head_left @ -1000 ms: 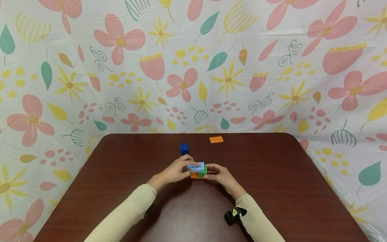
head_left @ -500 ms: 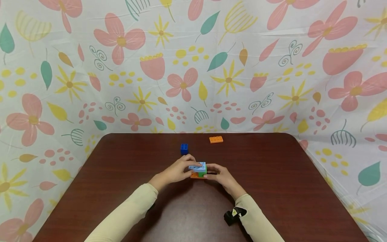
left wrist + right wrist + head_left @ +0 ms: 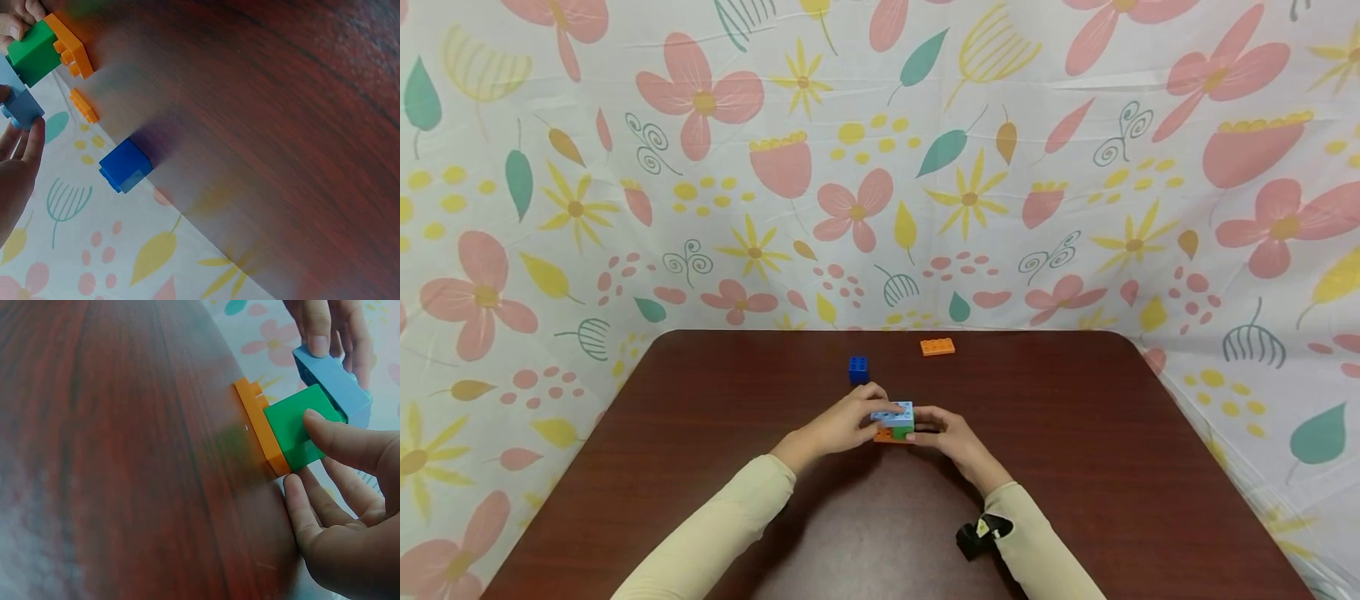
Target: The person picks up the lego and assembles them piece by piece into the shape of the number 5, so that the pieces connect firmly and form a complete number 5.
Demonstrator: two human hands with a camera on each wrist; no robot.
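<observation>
My left hand [image 3: 838, 423] pinches a light blue toy brick [image 3: 901, 414] between thumb and fingers. In the right wrist view the light blue brick [image 3: 337, 384] lies over the studded side of a green brick [image 3: 303, 419], slightly tilted against it. The green brick sits at one end of a flat orange plate brick [image 3: 259, 425], whose studs show at the other end. My right hand [image 3: 955, 437] grips the green brick, its thumb on one face and fingers behind. The orange plate rests on the table.
Behind my left hand stands a dark blue brick [image 3: 858, 369]. Farther back, near the rear edge of the brown table [image 3: 1037, 392], lies another flat orange brick [image 3: 937, 346]. A flower-patterned cloth [image 3: 865, 125] hangs behind the table.
My left hand has shifted slightly to the right with the light blue brick, which now sits more squarely over the green brick. My right hand has stayed in place.
</observation>
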